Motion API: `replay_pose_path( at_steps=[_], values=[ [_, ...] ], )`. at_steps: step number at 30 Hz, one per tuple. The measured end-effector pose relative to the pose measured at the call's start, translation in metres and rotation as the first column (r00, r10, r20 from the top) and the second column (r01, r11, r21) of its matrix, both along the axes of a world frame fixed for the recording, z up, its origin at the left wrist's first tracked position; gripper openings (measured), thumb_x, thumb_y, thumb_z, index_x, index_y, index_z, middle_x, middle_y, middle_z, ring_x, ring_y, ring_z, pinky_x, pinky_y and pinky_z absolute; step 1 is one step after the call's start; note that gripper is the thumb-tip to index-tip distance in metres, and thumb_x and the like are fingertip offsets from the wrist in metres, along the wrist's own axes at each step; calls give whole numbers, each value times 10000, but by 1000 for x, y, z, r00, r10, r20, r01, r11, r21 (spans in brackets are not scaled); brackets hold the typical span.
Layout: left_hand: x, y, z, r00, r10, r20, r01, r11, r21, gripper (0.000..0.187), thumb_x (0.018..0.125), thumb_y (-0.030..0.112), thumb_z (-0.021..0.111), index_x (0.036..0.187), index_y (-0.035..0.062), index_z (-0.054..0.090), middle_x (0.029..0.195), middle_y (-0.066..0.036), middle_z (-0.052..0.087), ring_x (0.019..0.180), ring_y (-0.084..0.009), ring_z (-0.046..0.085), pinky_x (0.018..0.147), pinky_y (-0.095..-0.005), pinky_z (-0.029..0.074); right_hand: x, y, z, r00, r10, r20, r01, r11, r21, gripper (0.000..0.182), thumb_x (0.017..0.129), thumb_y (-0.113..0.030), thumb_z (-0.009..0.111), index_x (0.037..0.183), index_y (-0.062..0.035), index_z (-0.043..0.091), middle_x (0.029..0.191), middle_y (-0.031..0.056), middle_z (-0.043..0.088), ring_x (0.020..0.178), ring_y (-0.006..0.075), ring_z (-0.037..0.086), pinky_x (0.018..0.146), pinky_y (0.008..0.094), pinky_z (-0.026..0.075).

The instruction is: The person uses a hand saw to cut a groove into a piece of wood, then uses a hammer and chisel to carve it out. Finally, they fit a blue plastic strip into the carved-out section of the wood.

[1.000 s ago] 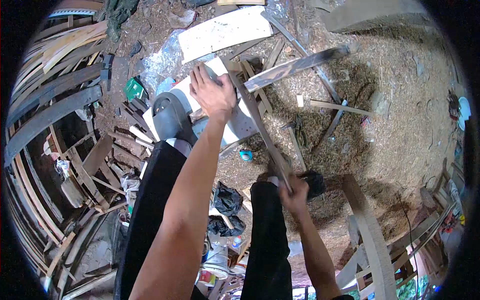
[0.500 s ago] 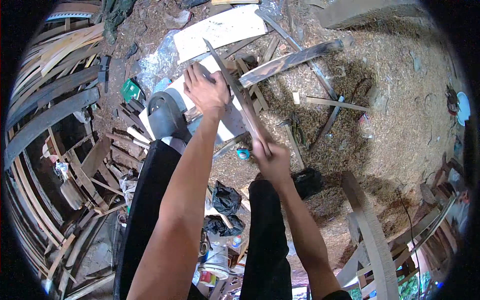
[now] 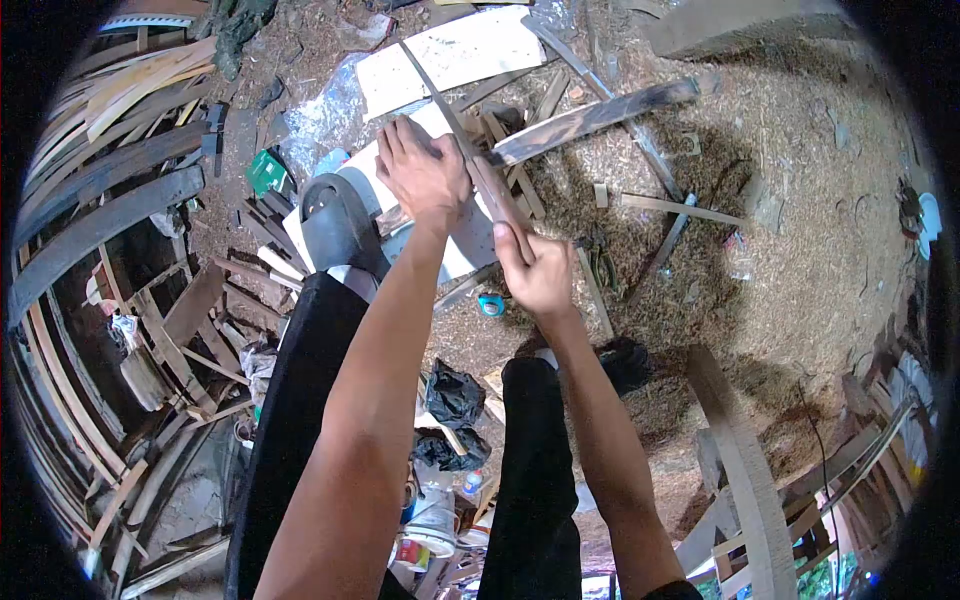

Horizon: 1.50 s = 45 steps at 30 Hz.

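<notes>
My right hand [image 3: 538, 272] is wrapped round the handle end of a long hand saw [image 3: 440, 98], whose blade slants up and to the left past my left hand. The saw crosses a wooden plank [image 3: 600, 122] with dark, burnt-looking patches. My left hand [image 3: 425, 175] presses down on the plank's near part, its fingers bent over it, close beside the blade. Beneath them lies a white sheet [image 3: 470, 240]. My left foot, in a dark grey sandal [image 3: 340, 225], stands just left of the plank. The contact between blade and wood is partly hidden.
A teal tape measure [image 3: 491, 305] and pliers [image 3: 604, 268] lie on the sawdust-covered ground. Thin wood strips [image 3: 680, 208] are scattered around. Curved timbers [image 3: 110, 240] are piled at left, and a thick beam [image 3: 735, 460] stands at lower right. Black plastic bags [image 3: 455, 393] lie between my legs.
My right hand has pushed the saw forward, away from my body, so its tip now reaches farther over the white board. My left hand stays on the plank.
</notes>
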<state>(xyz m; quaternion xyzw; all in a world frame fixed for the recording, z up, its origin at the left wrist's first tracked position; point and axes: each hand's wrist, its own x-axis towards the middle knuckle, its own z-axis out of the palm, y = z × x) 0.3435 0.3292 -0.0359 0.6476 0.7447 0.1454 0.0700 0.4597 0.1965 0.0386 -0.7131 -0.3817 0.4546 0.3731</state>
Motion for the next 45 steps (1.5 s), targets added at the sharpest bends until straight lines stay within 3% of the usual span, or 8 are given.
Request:
replay_pose_path(
  at_steps=[7, 12, 14, 17, 19, 24, 35, 45],
  values=[
    [4, 0, 5, 999, 13, 37, -13, 1000, -4, 620, 796, 264, 495, 1325, -56, 457, 1422, -226, 431, 1377, -353, 332, 1134, -515, 218, 37, -156, 11, 999, -3, -54, -3, 995, -98, 233, 824, -164, 678, 664, 1, 641, 585, 159, 594, 487, 287, 599, 503, 358, 468],
    [2, 0, 0, 1000, 3, 17, -3, 1000, 15, 621, 795, 268, 496, 1325, -53, 458, 1403, -227, 448, 1376, -357, 332, 1132, -524, 215, 20, -102, 0, 998, -22, 63, 13, 991, 136, 284, 841, -204, 689, 650, 0, 637, 554, 167, 565, 466, 308, 585, 478, 374, 450],
    [0, 1, -1, 1000, -3, 23, 3, 1000, 22, 618, 793, 265, 496, 1322, -51, 461, 1394, -225, 456, 1373, -357, 335, 1130, -522, 217, 8, -48, -9, 1000, 18, -2, -18, 999, 29, 333, 858, -247, 691, 647, 5, 642, 524, 163, 551, 439, 299, 576, 459, 377, 434],
    [3, 2, 5, 998, -13, 69, 14, 1000, -5, 612, 788, 262, 495, 1316, -46, 471, 1377, -220, 472, 1368, -355, 340, 1124, -515, 226, 5, -9, -15, 997, -26, -75, 28, 999, 32, 336, 870, -278, 691, 670, -10, 669, 503, 137, 554, 420, 237, 578, 455, 363, 438],
    [2, 3, 4, 1000, 15, 25, -15, 1000, -24, 613, 787, 270, 495, 1315, -40, 476, 1372, -215, 478, 1367, -352, 341, 1121, -511, 227, 4, -33, -14, 999, 14, -50, -7, 990, 141, 389, 915, -241, 659, 626, 3, 571, 492, 17, 433, 457, 94, 408, 439, 310, 335],
    [2, 1, 4, 999, 2, 39, 0, 999, -43, 658, 809, 283, 478, 1365, -63, 417, 1441, -244, 406, 1399, -356, 299, 1143, -519, 194, 44, -144, 14, 995, 101, 25, -102, 995, 23, 189, 816, -130, 681, 674, -11, 642, 561, 140, 561, 494, 286, 592, 526, 361, 468],
    [-3, -1, -1, 998, -33, 57, 35, 999, -31, 651, 791, 260, 495, 1367, -36, 429, 1445, -226, 414, 1394, -362, 302, 1137, -524, 187, -1, 6, -11, 1000, 25, 12, -26, 998, 65, 358, 870, -291, 687, 649, -9, 659, 492, 136, 537, 409, 248, 552, 449, 372, 434],
    [3, -1, 6, 998, 5, 55, -2, 999, -52, 635, 826, 255, 462, 1396, -17, 398, 1494, -212, 354, 1435, -334, 246, 1173, -498, 142, 21, -167, 13, 1000, 13, 12, -12, 999, -34, 258, 805, -165, 716, 628, -4, 619, 536, 153, 539, 455, 291, 566, 480, 362, 439]
  ],
)
